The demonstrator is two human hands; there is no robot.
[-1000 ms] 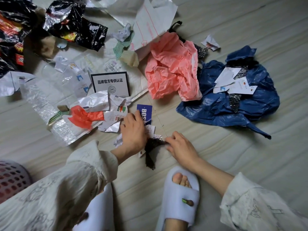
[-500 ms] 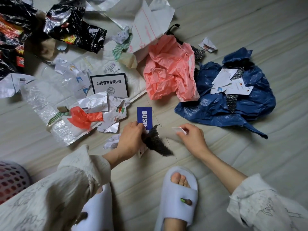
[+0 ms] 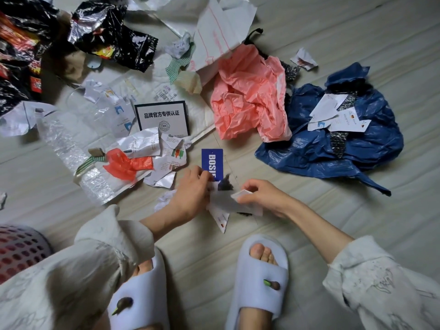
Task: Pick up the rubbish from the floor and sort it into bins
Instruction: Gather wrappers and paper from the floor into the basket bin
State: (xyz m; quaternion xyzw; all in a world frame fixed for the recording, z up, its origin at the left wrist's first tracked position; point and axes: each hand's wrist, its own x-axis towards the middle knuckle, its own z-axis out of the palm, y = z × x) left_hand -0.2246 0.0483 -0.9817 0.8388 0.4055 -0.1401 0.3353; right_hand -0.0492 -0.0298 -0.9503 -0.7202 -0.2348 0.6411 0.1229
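My left hand (image 3: 191, 194) grips a bunch of rubbish just above the floor: a dark mesh scrap (image 3: 225, 185) and torn white paper pieces (image 3: 221, 217) hanging below it. My right hand (image 3: 264, 197) pinches a small white paper scrap (image 3: 241, 194) right beside that bunch. A blue tag (image 3: 211, 161) lies on the floor just beyond my left hand. Further out lie a crumpled pink plastic bag (image 3: 250, 94) and a blue plastic bag (image 3: 333, 144) with paper slips on it.
A pink perforated basket (image 3: 19, 251) stands at the lower left. Black foil snack wrappers (image 3: 112, 29), bubble wrap (image 3: 71, 151), a red plastic scrap (image 3: 126, 164) and a black-framed card (image 3: 163, 117) litter the floor at left. My two feet in white slippers (image 3: 259, 279) rest near me.
My right hand let go of the dark mesh scrap, picked up a small white paper scrap and brought it back toward my left hand, which gathered the mesh and paper and lifted slightly.
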